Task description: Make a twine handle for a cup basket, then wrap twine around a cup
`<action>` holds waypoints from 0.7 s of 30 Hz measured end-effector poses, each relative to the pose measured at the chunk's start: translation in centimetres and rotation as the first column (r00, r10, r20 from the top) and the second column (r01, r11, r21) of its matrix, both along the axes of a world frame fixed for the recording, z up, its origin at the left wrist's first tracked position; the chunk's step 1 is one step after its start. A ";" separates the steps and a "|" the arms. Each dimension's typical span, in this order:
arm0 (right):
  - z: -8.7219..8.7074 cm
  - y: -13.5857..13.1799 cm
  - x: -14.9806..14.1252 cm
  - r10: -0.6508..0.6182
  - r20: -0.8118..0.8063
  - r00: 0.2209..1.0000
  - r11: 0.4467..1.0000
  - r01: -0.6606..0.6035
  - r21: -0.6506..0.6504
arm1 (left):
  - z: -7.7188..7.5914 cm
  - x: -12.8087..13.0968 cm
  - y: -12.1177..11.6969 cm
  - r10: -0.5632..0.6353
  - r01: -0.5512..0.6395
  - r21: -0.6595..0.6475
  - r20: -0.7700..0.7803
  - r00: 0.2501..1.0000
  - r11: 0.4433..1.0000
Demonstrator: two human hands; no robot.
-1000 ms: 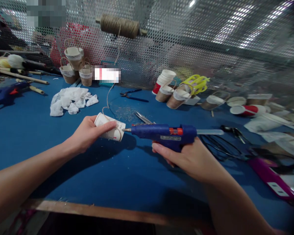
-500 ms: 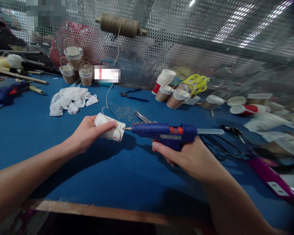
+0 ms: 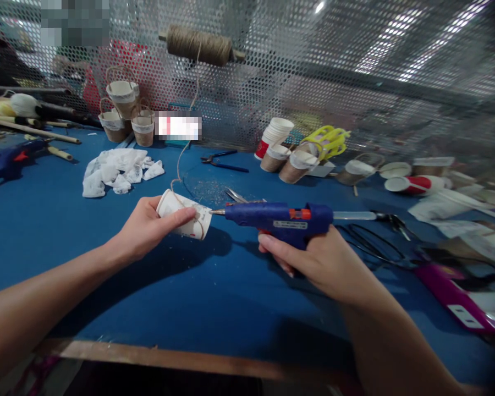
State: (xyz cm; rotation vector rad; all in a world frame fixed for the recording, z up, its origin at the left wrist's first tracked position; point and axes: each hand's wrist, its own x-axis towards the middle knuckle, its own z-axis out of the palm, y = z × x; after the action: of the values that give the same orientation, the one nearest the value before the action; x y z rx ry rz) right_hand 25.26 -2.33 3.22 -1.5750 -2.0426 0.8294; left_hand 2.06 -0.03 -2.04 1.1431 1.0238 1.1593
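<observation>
My left hand (image 3: 152, 220) is closed round a white paper cup (image 3: 200, 223) tipped on its side, thumb along its wall. Twine (image 3: 180, 165) runs down from a spool (image 3: 200, 45) on the mesh to the cup and lies across its side near the base. In my right hand (image 3: 309, 258) is a blue hot glue gun (image 3: 268, 217), gripped by the handle, a clear glue stick (image 3: 355, 215) poking out of its back. Its metal nozzle points left at the cup's base end, touching it or very close. Beneath and behind the gun lie scissors (image 3: 235, 195), partly hidden.
Crumpled white material (image 3: 115, 168) and pliers (image 3: 225, 164) lie behind my hands. Twine-wrapped baskets (image 3: 143, 131) stand back left, more cups (image 3: 274, 135) back right. A second glue gun (image 3: 14, 159) rests far left. Black cable and a purple power strip (image 3: 454, 294) are on the right.
The glue gun has tilted slightly, its nozzle a little higher and further right along the cup's base edge. My left hand keeps hold of the cup almost in place.
</observation>
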 end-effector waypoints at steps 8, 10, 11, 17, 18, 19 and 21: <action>-0.1 -0.2 0.3 0.085 0.056 0.995 0.995 -0.088 0.048 | 0.4 0.0 -0.2 0.025 -0.025 0.019 -0.039 0.999 1.000; -0.2 -0.2 0.4 0.064 0.053 0.997 0.997 -0.067 0.048 | 0.5 0.1 -0.3 0.036 -0.035 0.022 -0.072 0.997 0.999; -0.2 -0.2 0.4 0.054 0.048 0.997 0.997 -0.057 0.045 | 0.6 0.1 -0.3 0.038 -0.036 0.026 -0.085 0.996 0.999; -0.1 -0.2 0.2 0.042 0.073 0.996 0.998 -0.046 0.051 | 0.6 0.0 -0.3 0.042 -0.035 0.050 -0.138 0.990 0.998; -0.1 -0.2 0.2 0.047 0.083 0.995 0.997 -0.052 0.056 | 0.6 0.0 -0.3 0.048 -0.041 0.052 -0.145 0.988 0.998; -0.1 -0.2 0.2 0.054 0.091 0.994 0.996 -0.059 0.063 | 0.6 0.0 -0.3 0.052 -0.045 0.051 -0.148 0.988 0.998; -0.1 -0.2 0.2 0.065 0.101 0.993 0.995 -0.072 0.071 | 0.7 0.0 -0.3 0.054 -0.047 0.049 -0.150 0.987 0.998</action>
State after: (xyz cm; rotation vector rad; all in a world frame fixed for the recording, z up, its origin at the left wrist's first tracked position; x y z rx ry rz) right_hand 25.47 -2.58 3.16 -1.5405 -2.1819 0.7037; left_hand 2.06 -0.36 -1.33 1.2623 1.1527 1.1539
